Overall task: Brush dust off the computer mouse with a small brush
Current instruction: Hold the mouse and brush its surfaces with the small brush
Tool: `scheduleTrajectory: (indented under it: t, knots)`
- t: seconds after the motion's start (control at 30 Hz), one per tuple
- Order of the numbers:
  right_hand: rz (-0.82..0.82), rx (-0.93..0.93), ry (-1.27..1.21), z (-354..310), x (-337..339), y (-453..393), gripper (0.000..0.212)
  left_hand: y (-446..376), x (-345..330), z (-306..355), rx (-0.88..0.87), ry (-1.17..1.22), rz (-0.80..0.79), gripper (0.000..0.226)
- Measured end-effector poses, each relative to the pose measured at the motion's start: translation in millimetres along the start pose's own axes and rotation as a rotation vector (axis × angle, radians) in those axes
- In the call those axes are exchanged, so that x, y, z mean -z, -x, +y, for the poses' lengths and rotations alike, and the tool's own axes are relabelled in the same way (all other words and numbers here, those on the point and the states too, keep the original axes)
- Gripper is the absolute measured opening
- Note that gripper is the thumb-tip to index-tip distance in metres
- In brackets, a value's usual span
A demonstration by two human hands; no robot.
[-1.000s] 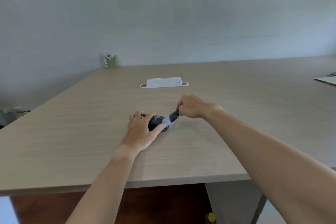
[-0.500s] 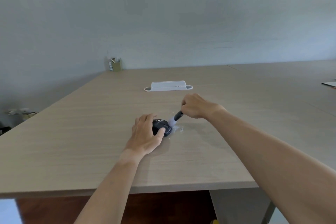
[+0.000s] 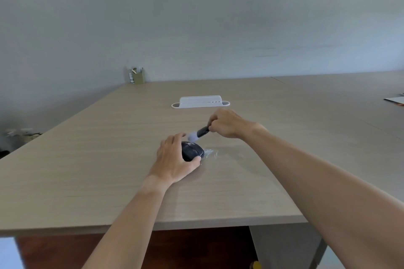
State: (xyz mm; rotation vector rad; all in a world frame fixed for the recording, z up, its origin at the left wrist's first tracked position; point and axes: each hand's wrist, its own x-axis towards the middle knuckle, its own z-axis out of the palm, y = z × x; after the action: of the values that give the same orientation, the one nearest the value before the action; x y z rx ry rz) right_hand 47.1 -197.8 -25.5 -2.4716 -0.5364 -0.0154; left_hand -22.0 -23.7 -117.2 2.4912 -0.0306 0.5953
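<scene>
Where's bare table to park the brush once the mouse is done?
Free: the wood right of the right hand, and the strip between the mouse and the white holder. Crowded: beside the mouse, where the left hand and clear plastic sit.

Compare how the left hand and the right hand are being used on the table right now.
The left hand lies low and cups the black computer mouse against the table; the right hand is raised and farther back. The left hand wraps broadly around the mouse; the right hand is closed on the dark handle of the small brush. Both hands meet at the mouse, the pale bristles at its far end.
</scene>
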Motion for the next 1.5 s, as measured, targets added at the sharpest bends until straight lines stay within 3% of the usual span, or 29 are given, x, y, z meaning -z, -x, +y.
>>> scheduleTrajectory:
  t: [0.17, 0.3, 0.4, 0.53, 0.63, 0.77, 0.9, 1.1, 1.3, 1.5]
  knots:
    - [-0.102, -0.032, 0.118, 7.5, -5.2, 5.0, 0.031, 2.1, 1.7, -1.3, -0.019, 0.052, -0.064, 0.08]
    - [-0.04, -0.06, 0.114, 15.3, 4.2, 3.8, 0.038, 3.6, 3.6, -2.9, 0.002, 0.116, -0.074, 0.081]
    - [0.012, -0.015, 0.017, 10.1, 0.7, 1.3, 0.027, 1.9, 2.1, -0.2, 0.02, 0.022, 0.004, 0.087]
    - [-0.079, 0.036, 0.02, 2.6, -10.4, 1.1, 0.02, 1.3, 0.4, -0.4, 0.048, 0.025, 0.019, 0.092]
    - [-0.107, 0.002, 0.127, 7.6, -6.5, -1.2, 0.028, 0.9, 0.3, -2.8, 0.039, 0.051, 0.003, 0.089]
    - [-0.027, 0.006, 0.117, 9.2, 2.3, -4.9, 0.039, -0.7, -0.4, -4.8, 0.027, 0.072, -0.032, 0.086]
    - [-0.042, 0.063, 0.005, -2.1, -9.0, -2.8, 0.023, -0.8, 0.1, -2.7, 0.017, -0.001, 0.017, 0.087]
    - [-0.077, -0.009, 0.152, 10.9, -3.1, -2.6, 0.041, 0.5, -1.2, -2.7, 0.031, 0.006, 0.025, 0.088]
    - [-0.021, 0.049, 0.003, -1.1, -11.8, -5.3, 0.025, 0.6, -1.0, -4.0, 0.01, 0.052, 0.014, 0.087]
    - [-0.101, 0.009, 0.214, 1.2, -6.4, -3.0, 0.035, 3.9, -0.3, -2.2, 0.048, 0.05, 0.05, 0.087]
